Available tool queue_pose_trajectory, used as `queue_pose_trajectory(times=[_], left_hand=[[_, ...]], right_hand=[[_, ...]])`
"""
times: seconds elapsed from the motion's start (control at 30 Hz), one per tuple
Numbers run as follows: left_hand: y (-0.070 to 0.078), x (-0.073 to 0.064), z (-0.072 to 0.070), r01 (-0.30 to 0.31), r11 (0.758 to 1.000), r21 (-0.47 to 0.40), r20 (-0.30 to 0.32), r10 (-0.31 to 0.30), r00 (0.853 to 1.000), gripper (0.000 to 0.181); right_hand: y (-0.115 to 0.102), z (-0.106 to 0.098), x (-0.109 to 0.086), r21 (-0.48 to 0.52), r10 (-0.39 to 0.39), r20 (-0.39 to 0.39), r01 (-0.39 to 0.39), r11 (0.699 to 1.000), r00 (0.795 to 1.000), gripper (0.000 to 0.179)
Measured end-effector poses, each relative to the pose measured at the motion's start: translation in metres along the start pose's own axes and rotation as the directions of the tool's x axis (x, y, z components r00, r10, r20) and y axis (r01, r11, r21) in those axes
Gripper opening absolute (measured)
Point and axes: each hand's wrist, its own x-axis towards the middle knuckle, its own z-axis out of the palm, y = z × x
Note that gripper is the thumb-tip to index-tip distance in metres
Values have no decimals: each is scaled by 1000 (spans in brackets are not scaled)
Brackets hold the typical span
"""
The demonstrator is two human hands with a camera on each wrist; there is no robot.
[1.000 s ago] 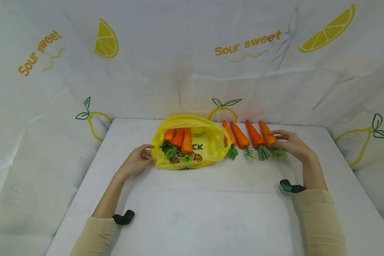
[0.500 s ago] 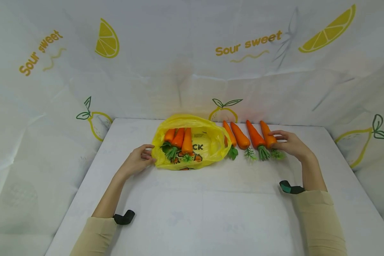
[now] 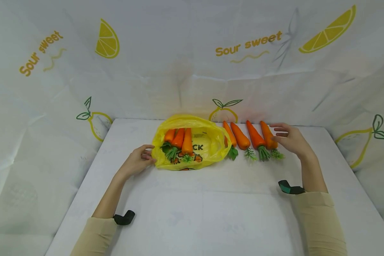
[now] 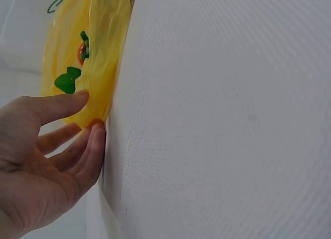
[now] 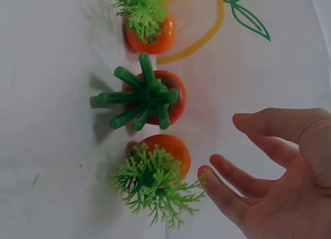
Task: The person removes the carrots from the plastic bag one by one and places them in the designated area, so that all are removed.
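Note:
A yellow plastic bag [image 3: 212, 151] lies with its mouth towards me, several carrots [image 3: 187, 142] with green tops inside it. At its left edge my left hand [image 3: 136, 160] pinches the bag's rim between thumb and fingers; the left wrist view shows the same hand [image 4: 57, 156] on the yellow film [image 4: 98, 102]. My right hand [image 3: 289, 138] hovers just right of the end carrot [image 3: 267, 135], fingers spread and holding nothing. In the right wrist view a gap shows between the thumb and that carrot [image 5: 173, 151], while one fingertip is close to its feathery leaves [image 5: 150, 177].
Left of the end carrot lie a carrot with thick green stalks [image 3: 256, 134], another with feathery leaves [image 3: 240, 136] and a broad-leaved one [image 3: 230, 133] against the bag. White cloth printed with lemons [image 3: 223, 114] rises behind the white table [image 3: 192, 213].
My right hand's fingers, earlier on the end carrot, have spread and come off it slightly to the right. The carrot stays in the row. My left hand and the bag have not moved.

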Motion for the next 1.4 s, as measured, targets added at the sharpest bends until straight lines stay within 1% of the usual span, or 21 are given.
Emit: queue_pose_trajectory(times=[0.17, 0.3, 0.5, 0.63, 0.8, 0.9, 1.07, 1.17, 1.23, 1.4], left_hand=[[0, 0, 0, -5, 1000, -4, -1, 5, 1000, 61], [0, -1, 0, -12, 1000, -9, 1, 12, 1000, 61], [0, 0, -1, -2, 1000, -2, -4, 2, 1000, 61], [0, 0, -1, 5, 1000, -2, -2, -5, 1000, 61], [0, 0, 0, 2, 1000, -5, -2, -2, 1000, 61], [0, 0, 0, -5, 1000, -8, -2, 5, 1000, 61], [0, -1, 0, -6, 1000, -14, -2, 6, 1000, 61], [1, -1, 0, -6, 1000, -15, -1, 6, 1000, 61], [1, -1, 0, -8, 1000, -15, 0, 8, 1000, 61], [1, -1, 0, -10, 1000, -8, 1, 10, 1000, 61]], right_hand=[[-17, 2, -1, 7, -38, -14, 38, 999, 999, 55], [-30, 5, -4, 27, -90, -20, 90, 996, 996, 55], [-51, 12, -5, 43, -190, -35, 191, 981, 981, 52], [-66, 20, -7, 61, -263, -58, 267, 962, 963, 49], [-87, 37, -6, 101, -333, -103, 343, 934, 937, 41], [-100, 48, -3, 115, -368, -102, 378, 919, 924, 35], [-122, 64, 1, 137, -400, -92, 410, 902, 912, 29], [-132, 75, 6, 121, -422, -87, 430, 895, 903, 26], [-139, 82, 10, 133, -450, -76, 457, 880, 890, 24], [-155, 99, 20, 157, -526, -43, 526, 836, 849, 21]])
